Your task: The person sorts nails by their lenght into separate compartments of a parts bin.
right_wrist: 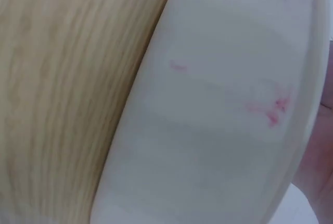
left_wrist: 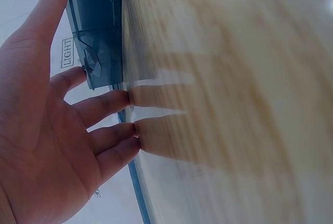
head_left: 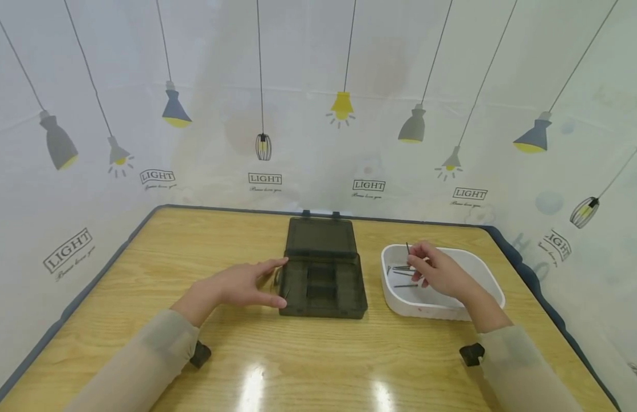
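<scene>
A dark translucent compartment box (head_left: 323,286) lies on the table with its lid (head_left: 320,237) folded back. At its left side rests my left hand (head_left: 241,284), thumb and index finger spread along the edge. In the left wrist view, the other fingertips of the left hand (left_wrist: 67,114) touch the tabletop. Over a white tray (head_left: 426,309), my right hand (head_left: 442,274) pinches a thin dark nail-like piece (head_left: 408,248), held roughly upright. Several similar thin pieces (head_left: 404,285) lie in the tray. The right wrist view shows mostly the outer wall of the tray (right_wrist: 208,104).
The wooden table (head_left: 297,366) has a dark edge along the back and sides. A white curtain (head_left: 308,68) printed with lamps hangs behind it. Tray and box stand apart, with a narrow strip of wood between them.
</scene>
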A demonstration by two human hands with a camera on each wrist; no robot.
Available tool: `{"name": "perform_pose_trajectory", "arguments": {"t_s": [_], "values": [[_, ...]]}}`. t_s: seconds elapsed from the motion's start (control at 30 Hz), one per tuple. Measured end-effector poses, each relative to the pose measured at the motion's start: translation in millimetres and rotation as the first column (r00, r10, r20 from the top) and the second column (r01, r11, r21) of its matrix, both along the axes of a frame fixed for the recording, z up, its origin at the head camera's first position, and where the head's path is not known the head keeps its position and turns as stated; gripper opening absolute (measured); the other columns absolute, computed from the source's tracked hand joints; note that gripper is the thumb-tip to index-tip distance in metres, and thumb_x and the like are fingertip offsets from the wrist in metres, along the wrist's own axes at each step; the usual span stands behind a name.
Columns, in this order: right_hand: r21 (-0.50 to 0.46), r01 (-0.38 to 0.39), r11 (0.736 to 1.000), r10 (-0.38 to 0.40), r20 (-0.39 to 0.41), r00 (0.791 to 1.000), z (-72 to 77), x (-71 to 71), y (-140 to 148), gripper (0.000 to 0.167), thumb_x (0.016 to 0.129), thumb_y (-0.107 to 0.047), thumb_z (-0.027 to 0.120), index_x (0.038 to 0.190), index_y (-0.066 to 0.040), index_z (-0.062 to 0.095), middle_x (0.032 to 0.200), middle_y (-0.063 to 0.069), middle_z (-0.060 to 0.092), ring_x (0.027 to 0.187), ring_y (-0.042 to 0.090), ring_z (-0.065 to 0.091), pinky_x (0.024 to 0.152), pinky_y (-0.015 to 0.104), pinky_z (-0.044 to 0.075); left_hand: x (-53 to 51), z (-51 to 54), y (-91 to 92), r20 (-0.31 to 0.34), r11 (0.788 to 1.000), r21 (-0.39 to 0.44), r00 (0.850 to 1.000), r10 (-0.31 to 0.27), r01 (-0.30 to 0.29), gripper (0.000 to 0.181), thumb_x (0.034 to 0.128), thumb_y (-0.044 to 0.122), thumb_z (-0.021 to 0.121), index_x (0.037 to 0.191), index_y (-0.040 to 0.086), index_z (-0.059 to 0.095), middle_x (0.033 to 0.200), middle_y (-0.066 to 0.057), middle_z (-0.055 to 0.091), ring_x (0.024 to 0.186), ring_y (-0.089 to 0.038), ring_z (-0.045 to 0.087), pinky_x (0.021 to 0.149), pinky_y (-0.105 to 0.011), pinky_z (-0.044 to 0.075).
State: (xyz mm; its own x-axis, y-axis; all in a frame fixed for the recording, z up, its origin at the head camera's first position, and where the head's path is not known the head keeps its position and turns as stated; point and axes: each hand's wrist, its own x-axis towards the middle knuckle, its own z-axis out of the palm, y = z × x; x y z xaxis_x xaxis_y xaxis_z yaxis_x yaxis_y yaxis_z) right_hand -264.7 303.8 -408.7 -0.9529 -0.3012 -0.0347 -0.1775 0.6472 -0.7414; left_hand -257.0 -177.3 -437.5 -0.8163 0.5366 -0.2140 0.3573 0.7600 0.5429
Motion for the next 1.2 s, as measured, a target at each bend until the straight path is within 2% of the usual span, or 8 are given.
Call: {"name": "perform_pose_trajectory", "arguments": {"t_s": [0.13, 0.23, 0.4, 0.67, 0.87, 0.97, 1.07, 1.2], "values": [[-0.05, 0.019, 0.999, -0.019, -0.016, 1.0, -0.9, 2.2, -3, 0.026, 0.117, -0.021, 0.055, 0.13, 0.001, 0.056, 0.114, 0.023, 0.067, 0.096, 0.028, 0.07, 0.077, 0.034, 0.064, -0.2, -0.1, 0.1, -0.003, 1.0, -0.004, 1.0, -0.001, 0.001, 0.111, 0.0896, 0.08, 0.074, 0.177, 0.036, 0.022, 0.173, -0.017, 0.045, 0.159, -0.04, 0.047, 0.126, -0.065, 0.04], [-0.095, 0.022, 0.995, -0.024, -0.018, 1.0, -1.0, 3.1, -5, 0.031, 0.116, -0.017, 0.057, 0.139, 0.004, 0.057, 0.113, 0.021, 0.069, 0.098, 0.025, 0.071, 0.082, 0.035, 0.066, -0.8, -0.4, 0.1, -0.006, 1.0, -0.006, 1.0, 0.001, -0.001, 0.111, 0.0894, 0.08, 0.074, 0.177, 0.036, 0.022, 0.173, -0.017, 0.045, 0.159, -0.04, 0.046, 0.127, -0.065, 0.04], [-0.133, 0.002, 0.991, -0.006, -0.031, 1.0, 1.4, 4.9, -8, 0.037, 0.115, -0.014, 0.058, 0.149, 0.001, 0.059, 0.116, 0.023, 0.073, 0.1, 0.02, 0.07, 0.084, 0.035, 0.066, -1.5, -0.5, 0.0, -0.004, 1.0, -0.007, 1.0, 0.004, -0.004, 0.111, 0.0891, 0.08, 0.074, 0.177, 0.037, 0.022, 0.174, -0.017, 0.044, 0.159, -0.041, 0.046, 0.126, -0.066, 0.04], [-0.183, -0.024, 0.983, 0.021, -0.019, 1.0, 0.7, 6.6, -20, 0.03, 0.116, -0.016, 0.058, 0.136, 0.005, 0.061, 0.122, 0.026, 0.074, 0.1, 0.012, 0.071, 0.086, 0.034, 0.065, -0.7, 0.1, 0.1, -0.004, 1.0, -0.009, 1.0, 0.001, -0.001, 0.111, 0.0891, 0.08, 0.074, 0.177, 0.036, 0.022, 0.173, -0.017, 0.046, 0.158, -0.04, 0.047, 0.126, -0.065, 0.041], [-0.287, -0.067, 0.956, 0.08, 0.036, 0.996, 5.3, 9.3, -35, 0.03, 0.115, -0.014, 0.06, 0.133, 0.009, 0.058, 0.125, 0.028, 0.071, 0.103, 0.014, 0.078, 0.094, 0.039, 0.068, -0.1, 0.8, 0.6, -0.003, 1.0, -0.013, 1.0, 0.001, -0.001, 0.111, 0.0893, 0.08, 0.074, 0.177, 0.036, 0.022, 0.173, -0.017, 0.045, 0.158, -0.041, 0.047, 0.126, -0.066, 0.041], [-0.304, -0.079, 0.95, 0.1, 0.055, 0.994, 9.5, 10.7, -44, 0.033, 0.115, -0.014, 0.06, 0.138, 0.009, 0.057, 0.123, 0.025, 0.072, 0.102, 0.017, 0.08, 0.091, 0.039, 0.068, 0.2, 1.4, 0.8, -0.003, 1.0, -0.016, 1.0, 0.004, -0.004, 0.11, 0.0891, 0.08, 0.074, 0.177, 0.037, 0.022, 0.174, -0.017, 0.044, 0.159, -0.042, 0.045, 0.126, -0.066, 0.039], [-0.295, -0.082, 0.952, 0.104, 0.061, 0.993, 13.3, 11.6, -52, 0.036, 0.115, -0.017, 0.061, 0.143, 0.006, 0.058, 0.12, 0.019, 0.075, 0.096, 0.02, 0.08, 0.082, 0.035, 0.068, 0.6, 1.7, 0.9, -0.002, 1.0, -0.016, 1.0, 0.006, -0.006, 0.11, 0.0892, 0.08, 0.074, 0.177, 0.037, 0.022, 0.174, -0.016, 0.044, 0.16, -0.042, 0.044, 0.127, -0.067, 0.039], [-0.295, -0.074, 0.953, 0.104, 0.088, 0.991, 15.6, 12.8, -65, 0.034, 0.114, -0.02, 0.062, 0.139, 0.002, 0.06, 0.117, 0.013, 0.075, 0.087, 0.021, 0.079, 0.071, 0.034, 0.067, 1.0, 1.9, 1.0, 0.001, 1.0, -0.012, 1.0, 0.003, -0.003, 0.11, 0.0896, 0.079, 0.074, 0.177, 0.036, 0.022, 0.174, -0.017, 0.044, 0.159, -0.042, 0.045, 0.126, -0.067, 0.04]]}}
